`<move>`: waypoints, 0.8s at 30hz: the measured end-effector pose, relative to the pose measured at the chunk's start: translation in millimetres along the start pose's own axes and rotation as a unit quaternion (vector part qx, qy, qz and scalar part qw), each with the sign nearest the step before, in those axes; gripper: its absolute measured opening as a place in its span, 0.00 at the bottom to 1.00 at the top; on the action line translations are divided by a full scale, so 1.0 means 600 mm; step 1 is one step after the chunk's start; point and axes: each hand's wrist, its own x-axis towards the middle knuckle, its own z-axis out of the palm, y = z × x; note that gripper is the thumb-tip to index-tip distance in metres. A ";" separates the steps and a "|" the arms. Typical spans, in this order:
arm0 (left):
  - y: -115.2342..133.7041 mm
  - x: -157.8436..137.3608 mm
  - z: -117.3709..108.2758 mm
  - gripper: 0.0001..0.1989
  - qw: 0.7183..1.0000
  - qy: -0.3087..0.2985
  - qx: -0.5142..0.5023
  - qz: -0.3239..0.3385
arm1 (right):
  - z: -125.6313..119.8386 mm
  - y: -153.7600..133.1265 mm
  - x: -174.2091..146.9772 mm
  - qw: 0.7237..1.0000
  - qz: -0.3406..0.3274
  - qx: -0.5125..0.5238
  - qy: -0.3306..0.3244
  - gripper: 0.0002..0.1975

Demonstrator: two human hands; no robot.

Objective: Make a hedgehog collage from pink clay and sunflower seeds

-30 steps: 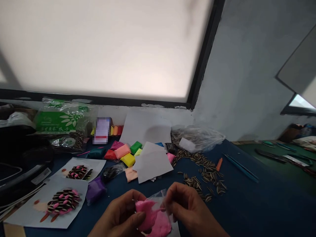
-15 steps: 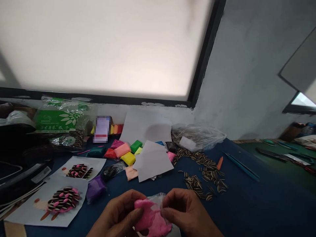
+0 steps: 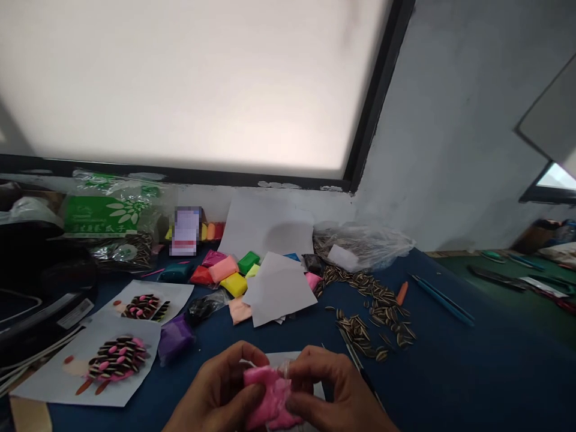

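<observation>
Both of my hands meet at the bottom centre over the blue table (image 3: 450, 372). My left hand (image 3: 216, 393) pinches a lump of pink clay (image 3: 266, 396) that sits in a clear plastic wrapper (image 3: 283, 365). Fingers of my right hand (image 3: 333, 390) grip the same lump and wrapper from the right. A sheet of white paper (image 3: 279, 358) lies under the hands, mostly hidden. A thin dark tool (image 3: 360, 367) lies just right of my right hand.
Coloured clay packets (image 3: 227, 273) and white paper sheets (image 3: 276, 291) lie mid-table. Sunflower seeds (image 3: 373, 312) spill from a clear bag (image 3: 364, 246). Two seed-and-clay pictures on paper (image 3: 114, 360) lie at left beside a purple clay packet (image 3: 174, 337). Blue sticks (image 3: 443, 300) lie right.
My hands have drawn closer together and squeezed the pink clay into a smaller lump, with the wrapper bunched between the fingers. The view has shifted slightly.
</observation>
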 end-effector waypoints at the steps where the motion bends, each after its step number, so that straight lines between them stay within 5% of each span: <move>1: 0.000 0.000 0.003 0.31 1.000 0.007 0.001 0.004 | 0.001 -0.005 -0.002 1.000 -0.009 -0.018 -0.002 0.05; 7: 0.013 -0.002 0.014 0.30 0.999 0.023 -0.005 0.029 | 0.005 -0.005 -0.003 0.993 -0.073 -0.086 0.026 0.04; 16: 0.012 -0.007 0.014 0.30 0.999 0.033 0.039 0.009 | 0.002 -0.011 -0.001 0.998 -0.009 -0.056 0.008 0.00; 24: 0.000 0.001 0.013 0.29 0.999 0.022 0.033 0.005 | 0.009 -0.004 -0.006 0.996 -0.021 -0.085 0.008 0.06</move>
